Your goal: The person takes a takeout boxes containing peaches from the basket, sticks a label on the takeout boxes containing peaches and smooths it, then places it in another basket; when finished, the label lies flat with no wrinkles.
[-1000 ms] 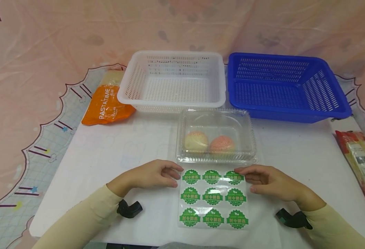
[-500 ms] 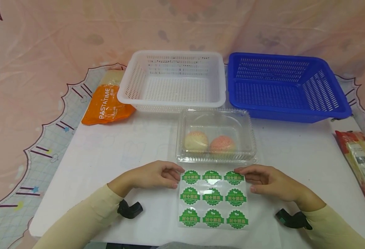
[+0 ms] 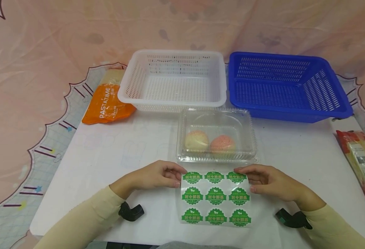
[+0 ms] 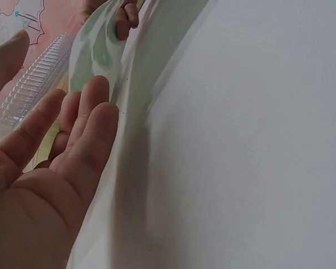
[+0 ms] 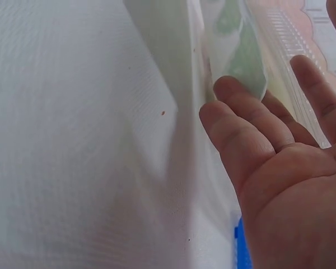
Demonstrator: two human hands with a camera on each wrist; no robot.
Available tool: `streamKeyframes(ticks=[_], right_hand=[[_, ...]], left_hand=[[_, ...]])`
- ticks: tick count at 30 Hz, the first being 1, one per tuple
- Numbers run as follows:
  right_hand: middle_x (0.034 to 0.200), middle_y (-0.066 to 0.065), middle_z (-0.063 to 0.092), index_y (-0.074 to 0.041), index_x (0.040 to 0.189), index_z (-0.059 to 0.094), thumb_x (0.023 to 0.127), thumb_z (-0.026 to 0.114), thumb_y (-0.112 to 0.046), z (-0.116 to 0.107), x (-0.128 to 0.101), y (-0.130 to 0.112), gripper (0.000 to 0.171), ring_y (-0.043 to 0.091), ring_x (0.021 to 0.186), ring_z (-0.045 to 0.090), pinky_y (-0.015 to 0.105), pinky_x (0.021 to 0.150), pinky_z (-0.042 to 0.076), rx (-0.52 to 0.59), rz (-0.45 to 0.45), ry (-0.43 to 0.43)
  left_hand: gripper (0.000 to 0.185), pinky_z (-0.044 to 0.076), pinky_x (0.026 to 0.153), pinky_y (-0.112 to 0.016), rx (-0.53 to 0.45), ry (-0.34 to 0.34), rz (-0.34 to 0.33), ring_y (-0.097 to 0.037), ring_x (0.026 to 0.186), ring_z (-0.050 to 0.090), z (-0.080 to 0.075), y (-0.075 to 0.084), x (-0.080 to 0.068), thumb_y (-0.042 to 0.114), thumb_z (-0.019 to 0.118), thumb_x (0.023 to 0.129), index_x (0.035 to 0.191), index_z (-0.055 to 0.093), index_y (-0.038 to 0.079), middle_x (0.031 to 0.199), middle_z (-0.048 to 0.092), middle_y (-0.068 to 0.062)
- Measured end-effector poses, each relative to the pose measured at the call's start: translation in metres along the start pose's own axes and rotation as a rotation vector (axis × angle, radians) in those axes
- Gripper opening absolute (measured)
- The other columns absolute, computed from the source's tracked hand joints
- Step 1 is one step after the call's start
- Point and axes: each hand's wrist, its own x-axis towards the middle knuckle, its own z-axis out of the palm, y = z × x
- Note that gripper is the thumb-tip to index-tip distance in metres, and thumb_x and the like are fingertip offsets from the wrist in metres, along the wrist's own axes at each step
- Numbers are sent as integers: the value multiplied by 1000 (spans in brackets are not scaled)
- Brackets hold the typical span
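A clear sheet of green round stickers [image 3: 215, 197] lies before the person, its far end bent. At its far left corner is the left hand [image 3: 157, 174], fingertips touching the edge. The right hand [image 3: 272, 180] touches the far right corner the same way. In the left wrist view the sheet [image 4: 95, 53] bows up between the two hands, with the left thumb apart from the other fingers. Right wrist view: the fingertips [image 5: 231, 87] meet the sheet's edge, palm uncurled. Just beyond stands a lidded clear plastic box [image 3: 216, 121] with a cream bun [image 3: 197, 141] and a pink bun [image 3: 222, 143].
Behind the box stand a white basket [image 3: 173, 103] and a blue basket [image 3: 288, 116]. An orange pasta bag [image 3: 107, 103] leans by the white basket at left. A red and yellow packet [image 3: 363, 162] lies at the right table edge. Each wrist wears a black device [image 3: 131, 211].
The sheet's far end has bent over more, and the sheet has shifted slightly right and away from the person. The left hand has moved a little right; the right hand has barely moved.
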Motion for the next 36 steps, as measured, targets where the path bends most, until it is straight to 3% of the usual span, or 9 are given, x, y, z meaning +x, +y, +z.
streamKeyframes(ticks=[8,18,28,36], right_hand=[[149,5,49,14,139,43,93,53,19,0,1,2,47,12,136,45,24,105,41,-24,-53,-2],[151,6,47,14,140,42,94,49,20,0,1,3,47,15,137,44,28,103,44,65,-65,11],[146,9,52,16,138,42,94,49,21,1,1,4,45,18,134,49,28,102,45,65,-90,33],[146,7,52,18,138,41,95,49,19,1,0,5,44,17,133,49,27,101,46,92,-96,23]], left_hand=[[43,53,88,-28,-14,8,-13,-18,102,65,1,-1,0,10,71,93,131,60,-6,111,67,-7],[48,53,92,-31,8,-32,-44,-21,106,67,0,-1,-1,10,70,94,136,55,-5,117,64,-9],[50,53,91,-29,5,-20,-21,-22,107,64,1,-4,0,9,69,93,137,52,-8,114,61,-10],[47,52,92,-30,-34,3,-38,-23,109,66,4,-4,1,8,70,93,135,55,-8,124,63,-14]])
